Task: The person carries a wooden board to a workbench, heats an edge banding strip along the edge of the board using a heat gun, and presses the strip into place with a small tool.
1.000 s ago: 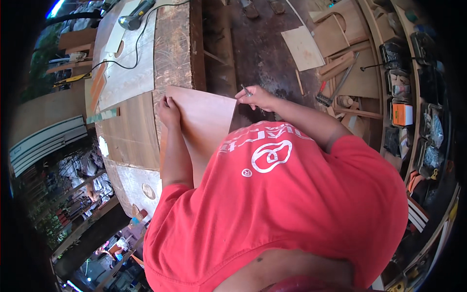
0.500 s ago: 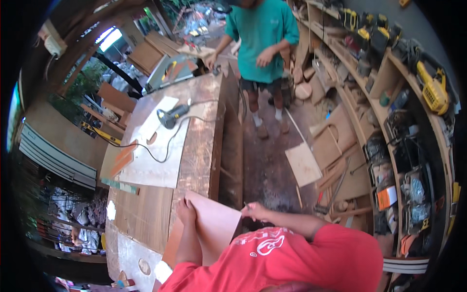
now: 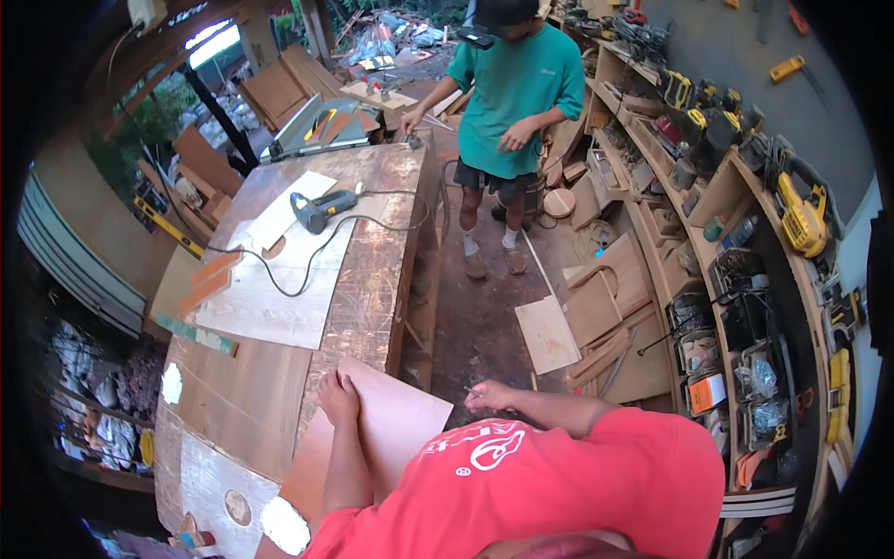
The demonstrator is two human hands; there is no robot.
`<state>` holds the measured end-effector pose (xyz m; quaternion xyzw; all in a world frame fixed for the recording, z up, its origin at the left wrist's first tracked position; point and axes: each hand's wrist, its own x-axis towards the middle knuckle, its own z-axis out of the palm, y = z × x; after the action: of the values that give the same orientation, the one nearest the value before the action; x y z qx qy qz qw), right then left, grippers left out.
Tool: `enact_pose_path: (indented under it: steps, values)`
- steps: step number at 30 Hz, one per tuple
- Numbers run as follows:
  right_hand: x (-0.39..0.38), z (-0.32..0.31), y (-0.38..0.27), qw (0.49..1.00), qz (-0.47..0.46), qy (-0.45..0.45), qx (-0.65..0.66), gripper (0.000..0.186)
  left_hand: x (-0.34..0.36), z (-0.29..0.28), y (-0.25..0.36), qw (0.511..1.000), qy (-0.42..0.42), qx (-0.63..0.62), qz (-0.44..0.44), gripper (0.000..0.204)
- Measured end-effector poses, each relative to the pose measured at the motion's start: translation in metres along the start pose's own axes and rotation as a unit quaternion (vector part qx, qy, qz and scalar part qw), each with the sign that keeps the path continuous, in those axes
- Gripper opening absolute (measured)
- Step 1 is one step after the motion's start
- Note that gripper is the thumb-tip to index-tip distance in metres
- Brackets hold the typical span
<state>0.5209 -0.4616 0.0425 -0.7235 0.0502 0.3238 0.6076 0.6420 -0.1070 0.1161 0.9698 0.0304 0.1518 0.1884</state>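
Note:
A pinkish-brown thin board (image 3: 396, 410) lies at the near edge of the workbench (image 3: 372, 270), in front of my body. My left hand (image 3: 338, 399) is closed on its upper left edge, with the fingers curled over the board. Just past the board's right corner is my right hand (image 3: 491, 396), apart from the board. Its fingers are pinched on a thin, pencil-like thing, too small to make out surely. The lower part of the board is hidden by my arm and red shirt.
A corded power tool (image 3: 321, 207) rests on a pale sheet (image 3: 289, 307) on the bench. A co-worker in a green shirt (image 3: 517, 102) stands at the bench's far end, one hand on it. Wood offcuts (image 3: 548, 335) lie on the floor; tool shelves (image 3: 736, 186) line the right.
My right hand has moved off the board's right edge, leaving a small gap. The board looks flatter, with my left hand still on it. The whole view has shifted slightly.

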Motion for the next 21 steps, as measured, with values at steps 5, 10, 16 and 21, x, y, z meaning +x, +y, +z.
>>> enact_pose_path:
  steps: [5, 10, 16, 21]
  values:
    - [-0.017, -0.024, 0.019, 0.991, 0.055, 0.123, -0.010, 0.023, 0.006, -0.004, 0.003, 0.999, -0.029, -0.032, -0.007, 0.042]
    - [-0.006, -0.046, -0.022, 0.986, 0.087, 0.142, -0.030, 0.019, 0.010, -0.014, 0.011, 0.998, -0.033, -0.020, -0.043, 0.044]
    - [0.078, -0.072, -0.082, 0.988, -0.080, 0.073, -0.113, 0.027, 0.023, -0.023, 0.036, 0.990, -0.065, -0.003, -0.126, 0.059]
    - [0.130, -0.067, -0.158, 0.986, -0.111, 0.013, -0.123, 0.033, 0.038, -0.011, 0.076, 0.980, -0.054, 0.024, -0.188, 0.062]
